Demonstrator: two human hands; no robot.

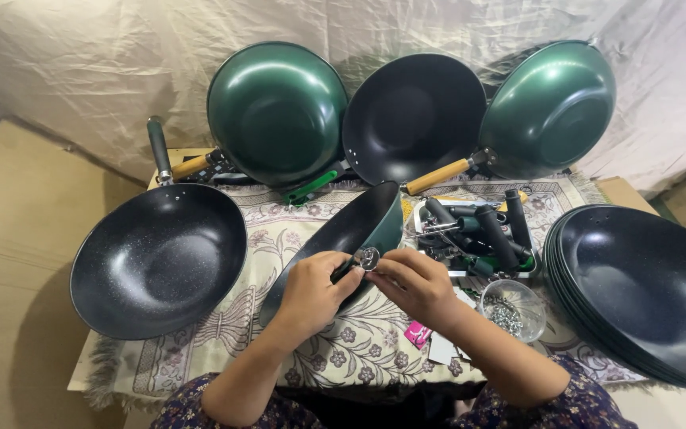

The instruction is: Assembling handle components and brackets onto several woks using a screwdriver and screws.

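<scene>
While the wok (359, 226) stands tilted on edge at table (279, 238) center, left hand (311, 290) grips its rim; right hand (414, 284) pinches a small metal fitting (369, 257) btwn both hands, touching the rim.

The cloth-covered table (279, 238) is crowded. Along its back edge three woks (277, 111) lean against the sheet, closing that side. A black wok (156, 258) fills the left edge, and a stack of black pans (637, 290) overhangs the right edge. A tray of handles (478, 230) and a small glass bowl of screws (511, 308) block the right middle. Open cloth shows between the left wok and the tilted pan (351, 234) at the centre, and along the front edge beneath both forearms.
</scene>
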